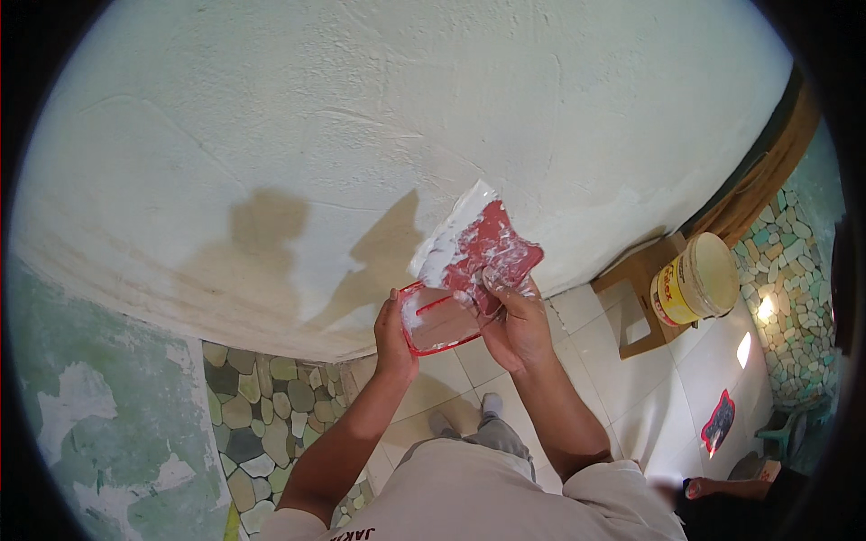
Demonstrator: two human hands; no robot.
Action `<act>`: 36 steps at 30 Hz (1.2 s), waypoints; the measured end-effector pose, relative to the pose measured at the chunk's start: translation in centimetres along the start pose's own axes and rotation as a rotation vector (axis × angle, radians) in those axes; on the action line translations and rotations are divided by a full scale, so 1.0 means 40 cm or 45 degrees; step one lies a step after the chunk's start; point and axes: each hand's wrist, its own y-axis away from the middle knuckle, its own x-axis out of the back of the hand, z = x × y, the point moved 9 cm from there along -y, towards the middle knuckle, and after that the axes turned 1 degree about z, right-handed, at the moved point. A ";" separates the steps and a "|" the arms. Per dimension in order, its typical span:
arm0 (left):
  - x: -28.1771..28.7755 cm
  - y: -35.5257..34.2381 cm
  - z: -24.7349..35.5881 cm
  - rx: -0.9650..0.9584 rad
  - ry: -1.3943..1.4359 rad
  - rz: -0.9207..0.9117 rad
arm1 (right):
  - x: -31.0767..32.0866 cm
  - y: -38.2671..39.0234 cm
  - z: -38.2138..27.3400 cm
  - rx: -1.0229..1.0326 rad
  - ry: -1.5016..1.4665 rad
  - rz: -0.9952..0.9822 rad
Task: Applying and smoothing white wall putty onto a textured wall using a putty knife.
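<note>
1. Head view: the left hand (394, 335) grips a red tray (448, 345), fingers mostly hidden beneath; the right hand (521, 329) clasps a paste-smeared red spreader (492, 239) before the pale wall (271, 108).
2. From here, the right hand obscures the tray's right end.
3. At right, a bucket (699, 281) sits by a brown stool (639, 264); another person (731, 488) is cut off.

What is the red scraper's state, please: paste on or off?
On: the red scraper carries white paste across its face and broad edge.

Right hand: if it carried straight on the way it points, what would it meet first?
Past the red scraper it holds, the right hand would probably meet the pale wall; the gap's depth is unclear.
</note>
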 end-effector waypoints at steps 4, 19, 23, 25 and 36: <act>-0.005 -0.017 0.030 -0.056 -0.005 -0.026 | -0.052 -0.042 -0.045 0.329 0.044 0.019; 0.241 0.028 0.175 -0.159 -0.110 0.032 | -0.182 -0.148 -0.194 1.366 0.530 0.341; 0.250 0.060 0.192 -0.184 -0.171 -0.027 | -0.212 -0.176 -0.185 1.657 0.949 0.482; 0.267 0.089 0.211 -0.178 -0.117 -0.036 | -0.271 -0.188 -0.125 1.746 0.992 0.372; 0.429 0.210 0.257 -0.121 -0.070 0.077 | -0.525 -0.207 0.154 1.663 1.144 0.333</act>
